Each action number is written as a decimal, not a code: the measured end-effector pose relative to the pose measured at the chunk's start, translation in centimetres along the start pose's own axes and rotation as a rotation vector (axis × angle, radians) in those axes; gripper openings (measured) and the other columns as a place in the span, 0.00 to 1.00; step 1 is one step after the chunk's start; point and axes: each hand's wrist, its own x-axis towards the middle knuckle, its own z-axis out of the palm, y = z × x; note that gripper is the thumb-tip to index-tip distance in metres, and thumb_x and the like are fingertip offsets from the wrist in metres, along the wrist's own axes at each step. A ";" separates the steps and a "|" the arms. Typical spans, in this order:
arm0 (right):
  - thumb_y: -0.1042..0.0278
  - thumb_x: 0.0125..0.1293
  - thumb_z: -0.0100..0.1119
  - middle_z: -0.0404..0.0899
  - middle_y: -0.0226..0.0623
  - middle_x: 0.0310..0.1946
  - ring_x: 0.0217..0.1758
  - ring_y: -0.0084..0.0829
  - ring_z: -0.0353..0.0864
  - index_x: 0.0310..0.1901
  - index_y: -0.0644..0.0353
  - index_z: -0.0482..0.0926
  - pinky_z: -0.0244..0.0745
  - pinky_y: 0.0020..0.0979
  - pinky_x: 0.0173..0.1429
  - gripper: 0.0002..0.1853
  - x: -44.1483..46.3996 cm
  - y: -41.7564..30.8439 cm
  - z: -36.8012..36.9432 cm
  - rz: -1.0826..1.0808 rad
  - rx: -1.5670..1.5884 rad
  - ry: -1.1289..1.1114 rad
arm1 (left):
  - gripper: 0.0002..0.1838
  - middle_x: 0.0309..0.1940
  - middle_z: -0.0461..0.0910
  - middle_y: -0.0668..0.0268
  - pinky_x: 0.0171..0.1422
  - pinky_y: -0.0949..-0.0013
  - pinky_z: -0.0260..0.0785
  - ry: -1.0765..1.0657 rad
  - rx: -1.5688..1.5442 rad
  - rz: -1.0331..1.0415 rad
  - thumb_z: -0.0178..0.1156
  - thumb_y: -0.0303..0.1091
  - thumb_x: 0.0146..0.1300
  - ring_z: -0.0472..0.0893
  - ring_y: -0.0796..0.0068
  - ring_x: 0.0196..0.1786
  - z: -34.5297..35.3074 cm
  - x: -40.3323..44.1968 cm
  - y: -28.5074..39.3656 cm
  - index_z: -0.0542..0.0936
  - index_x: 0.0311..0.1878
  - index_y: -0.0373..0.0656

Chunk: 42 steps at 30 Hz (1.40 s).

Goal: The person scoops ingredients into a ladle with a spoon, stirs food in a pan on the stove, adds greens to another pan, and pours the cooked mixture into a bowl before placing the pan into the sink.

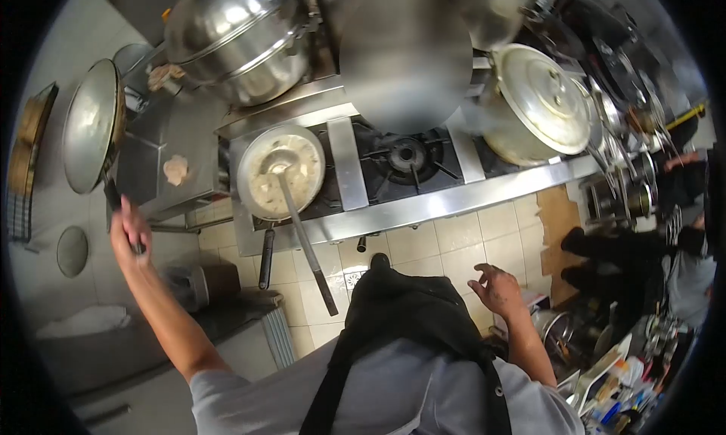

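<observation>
The frying pan's handle [111,196] was gripped in the left hand [131,229], probably against heat; the right hand [499,287] was unladen.

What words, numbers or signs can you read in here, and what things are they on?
No text can be read.
The pan in the left hand, the stove and the lidded pot: no writing I can make out.
The clutter at lower right: any print too small and blurred to read.

We can't see inside the pot [508,142] under its lid [541,95]. A blurry grey circle [406,53] hides part of the stove [350,167]. Our left hand [131,231] covers some of the pan handle [112,195].
</observation>
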 end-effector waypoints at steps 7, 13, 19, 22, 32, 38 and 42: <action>0.59 0.59 0.62 0.82 0.42 0.34 0.42 0.45 0.82 0.48 0.58 0.76 0.75 0.41 0.46 0.18 -0.7 1.7 1.7 -0.031 0.047 -0.064 | 0.09 0.13 0.66 0.69 0.06 0.69 0.62 -0.190 -0.180 -0.401 0.47 0.24 0.62 0.63 0.78 0.05 14.2 -10.4 -8.5 0.63 0.45 0.39; 0.57 0.63 0.58 0.82 0.44 0.37 0.43 0.46 0.80 0.51 0.59 0.74 0.73 0.43 0.48 0.20 -2.8 7.1 4.7 0.072 0.199 0.061 | 0.08 0.14 0.66 0.71 0.08 0.71 0.62 -0.359 -0.310 -0.835 0.47 0.25 0.63 0.63 0.79 0.06 20.7 -11.6 -20.0 0.64 0.45 0.39; 0.54 0.63 0.57 0.82 0.46 0.34 0.39 0.46 0.80 0.48 0.60 0.77 0.74 0.41 0.46 0.19 -9.8 15.7 8.2 0.433 0.388 0.209 | 0.08 0.16 0.68 0.73 0.12 0.72 0.66 -0.338 -0.169 -1.124 0.46 0.27 0.65 0.65 0.81 0.10 23.2 -10.9 -28.9 0.71 0.46 0.41; 0.55 0.61 0.59 0.83 0.44 0.30 0.38 0.44 0.82 0.46 0.60 0.78 0.75 0.40 0.45 0.18 -13.2 23.2 12.0 0.669 0.582 0.392 | 0.10 0.17 0.69 0.74 0.15 0.72 0.67 -0.369 -0.073 -1.143 0.47 0.28 0.65 0.66 0.81 0.12 23.4 -10.6 -32.3 0.74 0.46 0.42; 0.66 0.64 0.57 0.78 0.34 0.23 0.19 0.26 0.75 0.35 0.56 0.74 0.68 0.26 0.17 0.05 -28.2 56.4 12.3 1.094 1.554 2.046 | 0.07 0.16 0.69 0.72 0.16 0.72 0.68 -0.361 0.044 -1.028 0.46 0.29 0.66 0.68 0.80 0.12 25.1 -11.4 -41.7 0.75 0.41 0.42; 0.66 0.66 0.53 0.81 0.36 0.28 0.27 0.28 0.81 0.38 0.57 0.75 0.75 0.28 0.26 0.06 -35.0 67.3 12.6 1.023 1.891 2.050 | 0.03 0.16 0.69 0.74 0.17 0.71 0.70 -0.241 0.237 -1.061 0.50 0.31 0.64 0.69 0.81 0.13 26.9 -12.7 -43.6 0.73 0.35 0.48; 0.65 0.67 0.47 0.79 0.47 0.43 0.46 0.42 0.80 0.46 0.51 0.72 0.78 0.36 0.39 0.08 -35.1 66.9 12.2 0.593 2.113 2.183 | 0.01 0.15 0.68 0.76 0.17 0.72 0.69 -0.171 0.374 -1.070 0.53 0.33 0.61 0.69 0.82 0.13 28.6 -12.6 -43.4 0.73 0.33 0.50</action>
